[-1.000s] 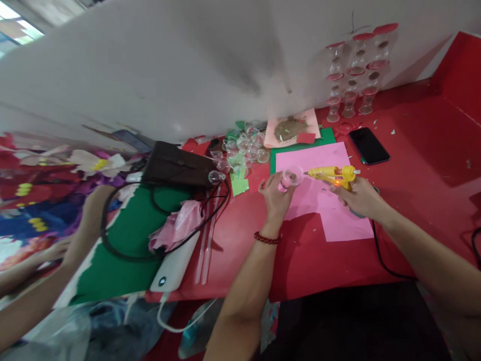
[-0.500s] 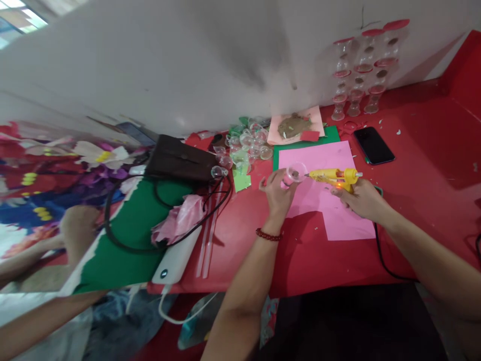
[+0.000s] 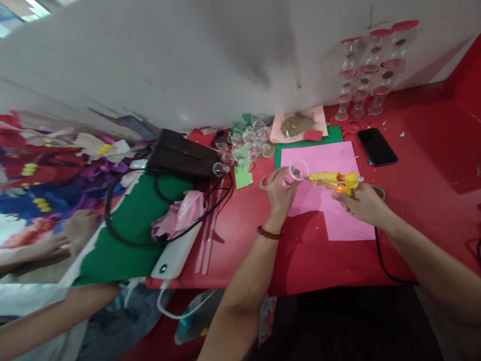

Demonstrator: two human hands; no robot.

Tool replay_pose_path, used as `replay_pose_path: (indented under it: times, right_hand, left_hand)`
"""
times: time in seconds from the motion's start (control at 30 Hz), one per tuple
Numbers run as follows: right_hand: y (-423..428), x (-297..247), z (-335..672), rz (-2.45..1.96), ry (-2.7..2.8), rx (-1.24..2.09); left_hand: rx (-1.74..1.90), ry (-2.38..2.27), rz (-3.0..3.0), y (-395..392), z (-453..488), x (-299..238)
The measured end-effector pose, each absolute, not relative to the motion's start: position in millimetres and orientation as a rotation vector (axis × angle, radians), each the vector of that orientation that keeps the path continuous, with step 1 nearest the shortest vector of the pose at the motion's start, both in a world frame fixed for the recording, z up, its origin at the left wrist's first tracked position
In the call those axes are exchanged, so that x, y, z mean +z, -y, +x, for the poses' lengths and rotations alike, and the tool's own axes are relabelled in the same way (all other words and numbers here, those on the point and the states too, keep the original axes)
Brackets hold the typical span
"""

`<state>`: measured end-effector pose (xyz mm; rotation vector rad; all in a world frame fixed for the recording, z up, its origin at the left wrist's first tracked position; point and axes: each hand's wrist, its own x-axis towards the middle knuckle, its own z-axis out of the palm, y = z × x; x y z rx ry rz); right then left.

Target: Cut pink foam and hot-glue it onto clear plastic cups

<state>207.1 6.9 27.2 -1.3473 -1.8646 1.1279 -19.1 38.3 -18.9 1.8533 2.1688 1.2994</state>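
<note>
My left hand (image 3: 280, 188) is closed around a small clear plastic cup (image 3: 299, 171) with its round rim turned up toward me. Something small and brown shows inside it. In my right hand (image 3: 364, 203) is a yellow glue gun (image 3: 332, 179), its orange light glowing. The gun's nozzle points left and meets the cup's rim, or comes very near it; I cannot tell which. Both hands are over a pink paper sheet (image 3: 347, 215) on the red table (image 3: 240, 240).
Several cup towers (image 3: 363, 75) stand by the wall. Loose clear cups (image 3: 253, 140) lie beside a brown clump (image 3: 296, 124) on pale paper. A phone (image 3: 377, 146) is at right; a dark case (image 3: 180, 154), power bank (image 3: 175, 258) and cables at left. Another person's hands (image 3: 77, 233) are far left.
The glue gun and cup hold nearly the same pose, with the nozzle shifted slightly along the rim. My view has moved a little. At far left, the other person's hands have moved.
</note>
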Motion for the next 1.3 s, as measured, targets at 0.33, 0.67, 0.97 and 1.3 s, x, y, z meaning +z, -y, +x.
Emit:
replay_pose_path:
  times: [0.33, 0.67, 0.97, 1.3]
  right_hand:
    - [-1.4, 33.2, 202.4, -1.280, 1.860, 1.198]
    - [-3.6, 25.9, 205.1, -1.268, 1.741, 1.265]
    - [-5.4, 23.0, 203.8, -1.261, 1.746, 1.252]
    - [-4.0, 26.7, 205.1, -1.328, 1.773, 1.227]
  left_hand:
    - [1.203, -2.137, 1.913, -34.4, -13.3, -19.6]
    - [1.189, -2.093, 2.010, -33.2, -10.8, -22.1]
    - [1.206, -2.041, 2.083, -31.0, -9.1, -25.7]
    - [1.149, -2.065, 2.022, -30.0, -8.7, -20.0]
